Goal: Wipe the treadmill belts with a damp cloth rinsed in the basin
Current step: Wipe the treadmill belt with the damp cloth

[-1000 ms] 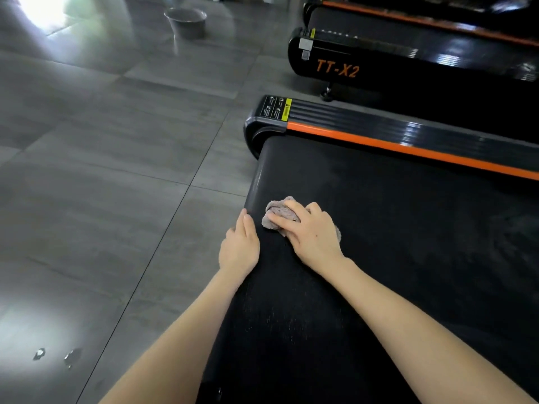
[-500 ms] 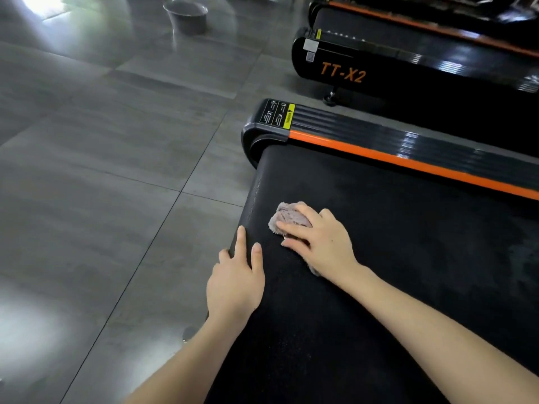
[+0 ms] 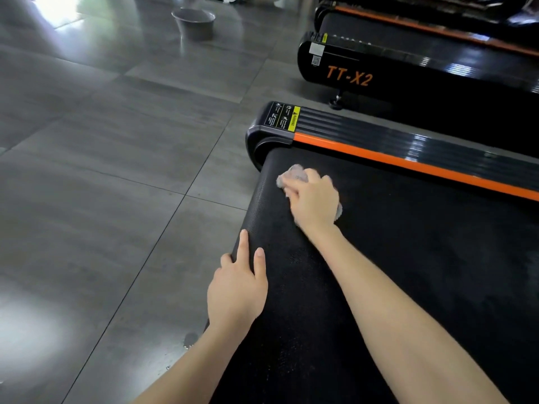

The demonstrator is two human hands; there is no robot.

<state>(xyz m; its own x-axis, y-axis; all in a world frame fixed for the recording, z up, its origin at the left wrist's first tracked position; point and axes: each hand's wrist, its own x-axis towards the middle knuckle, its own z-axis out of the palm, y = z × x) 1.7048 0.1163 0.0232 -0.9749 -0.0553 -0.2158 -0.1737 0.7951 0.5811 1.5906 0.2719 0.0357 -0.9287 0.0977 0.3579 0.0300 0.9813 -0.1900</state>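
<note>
The black treadmill belt [image 3: 408, 258] fills the right half of the view, with its rounded rear edge facing the floor. A crumpled grey cloth [image 3: 294, 174] lies on the belt near the far rear corner, just below the orange side rail [image 3: 408, 164]. My right hand [image 3: 314, 201] lies on top of the cloth and grips it, fingers curled over it; the hand is motion-blurred. Nearer to me, my left hand [image 3: 237, 287] rests flat on the belt's rear edge with its fingers straight. The grey basin [image 3: 194, 22] stands far off on the floor at the top.
A second black treadmill marked TT-X2 [image 3: 350, 75] stands beyond the first, with a third one behind it. Grey floor tiles [image 3: 116, 185] spread to the left. A few water drops [image 3: 189, 341] lie on the floor by my left wrist.
My right hand has slid the cloth away from me across the belt, towards the orange rail and the rear corner. My left hand stays on the belt's rear edge.
</note>
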